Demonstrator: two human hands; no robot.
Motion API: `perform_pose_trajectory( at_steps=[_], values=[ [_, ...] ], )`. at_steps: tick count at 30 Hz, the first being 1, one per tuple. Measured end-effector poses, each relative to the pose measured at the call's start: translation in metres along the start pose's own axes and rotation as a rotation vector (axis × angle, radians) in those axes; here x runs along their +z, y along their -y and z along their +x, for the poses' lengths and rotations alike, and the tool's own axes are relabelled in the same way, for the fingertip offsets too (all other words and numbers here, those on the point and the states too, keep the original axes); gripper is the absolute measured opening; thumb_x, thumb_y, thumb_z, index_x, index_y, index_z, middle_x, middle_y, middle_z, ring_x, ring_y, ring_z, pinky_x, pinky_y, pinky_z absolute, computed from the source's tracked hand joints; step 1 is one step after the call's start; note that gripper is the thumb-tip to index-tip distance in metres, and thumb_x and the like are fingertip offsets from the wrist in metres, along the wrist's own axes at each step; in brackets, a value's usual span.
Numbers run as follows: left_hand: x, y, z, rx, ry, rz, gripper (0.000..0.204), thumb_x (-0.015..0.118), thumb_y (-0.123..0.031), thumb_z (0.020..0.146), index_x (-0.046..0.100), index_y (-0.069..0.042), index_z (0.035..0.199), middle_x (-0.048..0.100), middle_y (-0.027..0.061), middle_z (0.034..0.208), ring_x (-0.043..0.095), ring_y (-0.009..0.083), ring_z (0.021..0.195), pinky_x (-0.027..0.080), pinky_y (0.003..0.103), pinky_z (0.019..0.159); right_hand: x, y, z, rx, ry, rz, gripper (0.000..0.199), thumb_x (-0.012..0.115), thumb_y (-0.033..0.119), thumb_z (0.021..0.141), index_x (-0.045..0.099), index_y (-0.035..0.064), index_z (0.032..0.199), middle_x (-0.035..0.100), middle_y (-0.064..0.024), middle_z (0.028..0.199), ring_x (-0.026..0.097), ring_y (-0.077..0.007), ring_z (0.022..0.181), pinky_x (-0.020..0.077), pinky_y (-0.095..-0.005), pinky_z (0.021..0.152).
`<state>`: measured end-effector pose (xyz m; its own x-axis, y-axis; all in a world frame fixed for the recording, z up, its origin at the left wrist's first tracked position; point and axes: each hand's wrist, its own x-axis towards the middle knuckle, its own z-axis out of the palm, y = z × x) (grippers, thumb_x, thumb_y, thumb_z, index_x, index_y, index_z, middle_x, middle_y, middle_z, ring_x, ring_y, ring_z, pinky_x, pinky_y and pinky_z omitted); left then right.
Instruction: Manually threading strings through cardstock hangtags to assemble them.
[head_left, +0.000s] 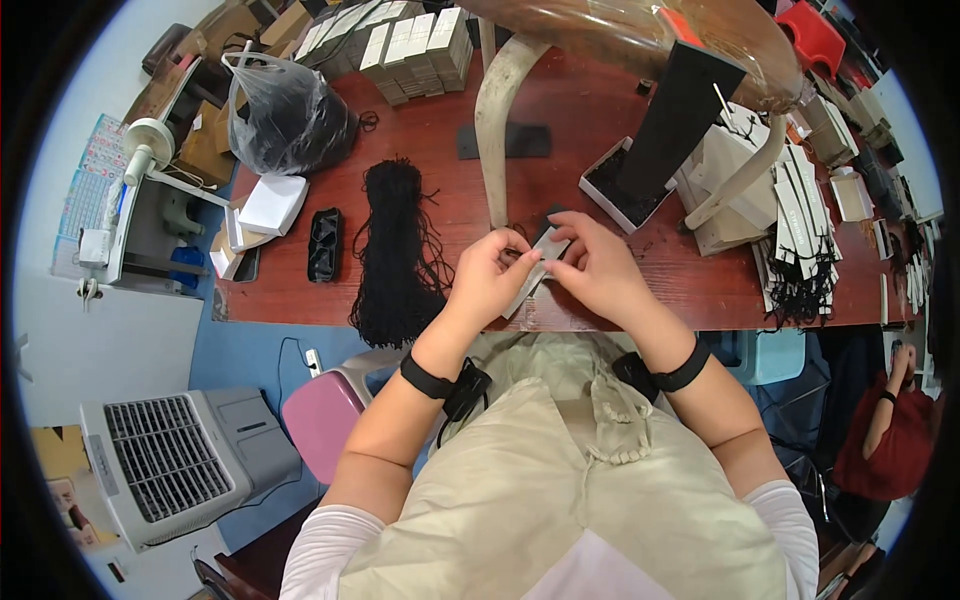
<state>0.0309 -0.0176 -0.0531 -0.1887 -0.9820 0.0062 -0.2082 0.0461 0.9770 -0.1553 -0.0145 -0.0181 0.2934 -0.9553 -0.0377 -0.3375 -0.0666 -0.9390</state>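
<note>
Near the front edge of the table, a pale grey-white strip (pixel 530 284) lies slanted between my two hands. My left hand (pixel 488 276) is closed in a pinch at the strip's left side, thumb against fingertips. From the other side, the thumb and curled fingers of my right hand (pixel 603 268) grip its upper part. Whatever fine piece sits between the fingertips is too small to make out. Left of my hands lies a long bundle of black cords (pixel 395 250). To the right, white printed strips with black cords (pixel 800 225) are stacked.
A small black tray (pixel 325 245) and white box (pixel 273 205) lie at left, below a bulging plastic bag (pixel 285 115). A curved pale post (pixel 493 130) rises beyond my hands. Right of it, a tall black board (pixel 680 120) stands in an open box (pixel 608 185). Another person (pixel 890 430) sits far right.
</note>
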Motion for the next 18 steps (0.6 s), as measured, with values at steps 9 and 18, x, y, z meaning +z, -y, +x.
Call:
perform_pose_trajectory(
  at_steps=[9,18],
  values=[
    [0.005,-0.026,-0.008,0.194,-0.001,0.692,0.039,0.080,-0.025,0.069,0.059,0.000,0.091,0.060,0.0158,0.085,0.060,0.0285,0.074,0.049,0.036,0.067,-0.017,-0.001,-0.006,0.010,-0.137,-0.292,0.031,0.068,0.012,0.076,0.058,0.0017,0.103,0.060,-0.0105,0.085,0.059,-0.0236,0.072,0.0481,-0.0350,0.068],
    [0.013,-0.039,-0.001,-0.023,0.048,0.791,0.039,0.078,-0.022,0.070,0.056,0.004,0.091,0.059,0.0218,0.090,0.059,0.0387,0.087,0.048,0.043,0.076,-0.008,-0.017,0.015,-0.164,-0.235,-0.609,0.035,0.072,0.019,0.073,0.056,0.0011,0.099,0.056,-0.0158,0.097,0.057,-0.0352,0.092,0.0468,-0.0418,0.079]
  ],
)
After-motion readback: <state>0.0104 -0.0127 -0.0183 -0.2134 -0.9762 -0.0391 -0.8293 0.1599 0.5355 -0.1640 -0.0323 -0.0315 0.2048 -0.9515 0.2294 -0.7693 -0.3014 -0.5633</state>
